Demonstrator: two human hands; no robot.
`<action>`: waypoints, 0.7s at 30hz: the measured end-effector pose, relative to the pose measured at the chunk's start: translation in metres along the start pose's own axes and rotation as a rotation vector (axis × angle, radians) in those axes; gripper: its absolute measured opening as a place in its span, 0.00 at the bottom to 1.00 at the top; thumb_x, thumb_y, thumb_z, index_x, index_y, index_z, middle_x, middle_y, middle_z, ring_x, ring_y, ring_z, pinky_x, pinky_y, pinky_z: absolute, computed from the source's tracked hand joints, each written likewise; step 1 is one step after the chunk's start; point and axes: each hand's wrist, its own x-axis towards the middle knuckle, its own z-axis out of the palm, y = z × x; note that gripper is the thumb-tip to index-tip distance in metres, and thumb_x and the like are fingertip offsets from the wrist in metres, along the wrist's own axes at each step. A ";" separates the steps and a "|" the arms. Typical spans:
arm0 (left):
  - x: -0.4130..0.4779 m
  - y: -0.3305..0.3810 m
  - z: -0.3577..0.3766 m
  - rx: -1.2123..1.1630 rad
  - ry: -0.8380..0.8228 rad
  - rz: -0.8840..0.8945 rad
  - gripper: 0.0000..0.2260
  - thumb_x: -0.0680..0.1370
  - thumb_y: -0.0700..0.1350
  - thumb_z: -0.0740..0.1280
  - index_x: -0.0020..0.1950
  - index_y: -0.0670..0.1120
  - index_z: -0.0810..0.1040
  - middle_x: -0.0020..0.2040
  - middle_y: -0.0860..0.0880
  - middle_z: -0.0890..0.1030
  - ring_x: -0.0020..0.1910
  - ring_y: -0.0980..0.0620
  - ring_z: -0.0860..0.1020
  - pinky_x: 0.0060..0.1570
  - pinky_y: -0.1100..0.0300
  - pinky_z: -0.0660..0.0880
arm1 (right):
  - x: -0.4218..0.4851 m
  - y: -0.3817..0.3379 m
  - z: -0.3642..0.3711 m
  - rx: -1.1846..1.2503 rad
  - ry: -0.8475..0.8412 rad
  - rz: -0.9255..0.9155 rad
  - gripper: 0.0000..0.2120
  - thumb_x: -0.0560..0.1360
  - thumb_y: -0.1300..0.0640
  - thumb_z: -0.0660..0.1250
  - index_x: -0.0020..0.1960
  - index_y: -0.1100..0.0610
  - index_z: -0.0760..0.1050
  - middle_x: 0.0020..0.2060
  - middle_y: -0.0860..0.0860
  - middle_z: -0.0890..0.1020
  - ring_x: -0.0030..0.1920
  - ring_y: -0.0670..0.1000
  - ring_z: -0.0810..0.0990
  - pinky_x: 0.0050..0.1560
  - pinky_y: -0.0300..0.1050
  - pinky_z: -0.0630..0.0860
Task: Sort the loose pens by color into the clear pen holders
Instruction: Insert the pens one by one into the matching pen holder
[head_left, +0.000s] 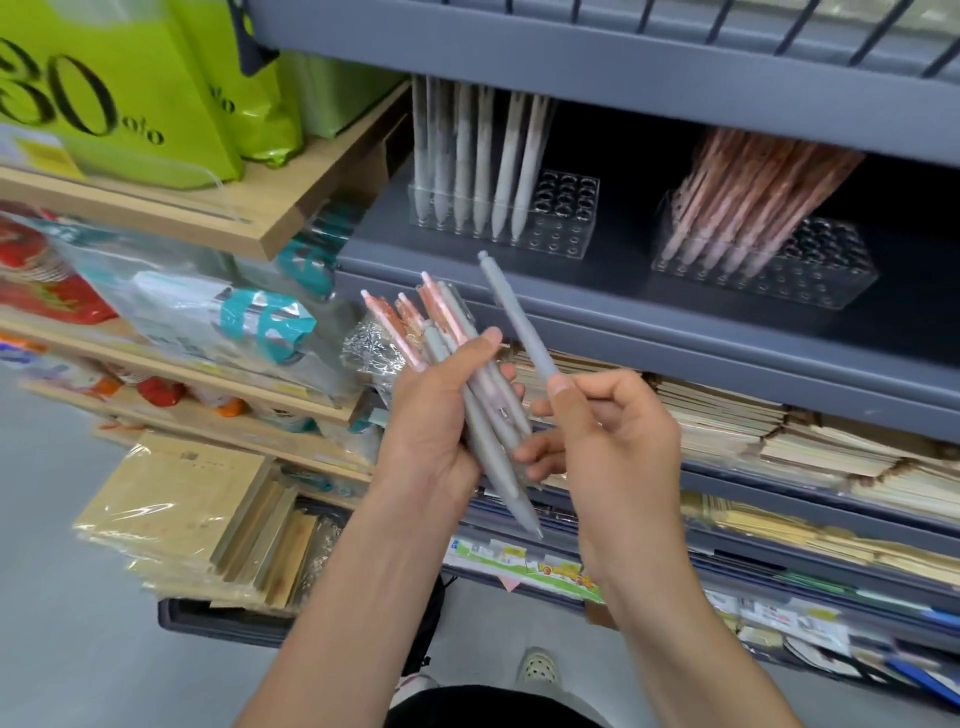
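A: What is the left hand (426, 431) doing, centre-left of the frame?

B: Its fingers are curled round a mixed bundle of pens (485, 431), pink and grey together. The push-button ends fan up and left, and the tips point down and right. Nothing there has been sorted yet.

A: And just right of that?

B: One grey pen (511, 312) stands apart from the bundle, slanting up to the left. The right hand (618, 431) pinches its lower barrel between thumb and forefinger.

A: How would you expect these to handle?

B: Light and stiff, I'd judge, with a matte barrel that shouldn't slip. The fanned bundle is the weak point: if the grip loosens, one could slide out. Holding low on the barrel, as now, leaves the tip hidden behind the thumb, so I'd shift higher before aiming at a hole.

A: Where should it go?

B: On the grey shelf (623, 270), upper centre, is a clear pen holder (563, 223). Pale grey pens (462, 166) stand tip-down in its left rows, and the holes at its right end are open. That colour matches.

A: And the pink ones?

B: Upper right, a second clear holder (826, 275) carries leaning pink pens (743, 202), with free holes on its right side.
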 end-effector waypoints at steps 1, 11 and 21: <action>0.001 0.002 -0.002 -0.005 0.010 0.004 0.06 0.74 0.40 0.72 0.48 0.42 0.77 0.32 0.45 0.78 0.28 0.48 0.77 0.29 0.59 0.77 | 0.000 0.001 0.001 0.076 -0.001 0.029 0.05 0.78 0.62 0.67 0.44 0.61 0.74 0.36 0.55 0.84 0.26 0.54 0.81 0.24 0.41 0.74; 0.005 0.033 -0.029 -0.023 -0.045 0.000 0.04 0.76 0.38 0.69 0.42 0.43 0.75 0.32 0.47 0.76 0.27 0.51 0.75 0.30 0.61 0.77 | 0.016 0.006 -0.007 0.630 -0.162 0.284 0.10 0.71 0.70 0.66 0.52 0.63 0.73 0.45 0.61 0.85 0.49 0.55 0.86 0.45 0.41 0.81; 0.013 0.052 -0.057 0.010 -0.113 -0.028 0.05 0.76 0.37 0.68 0.43 0.43 0.75 0.32 0.47 0.75 0.28 0.52 0.75 0.30 0.62 0.78 | 0.001 0.022 0.012 0.339 -0.225 0.202 0.16 0.80 0.54 0.57 0.55 0.54 0.83 0.35 0.48 0.69 0.34 0.48 0.66 0.36 0.44 0.69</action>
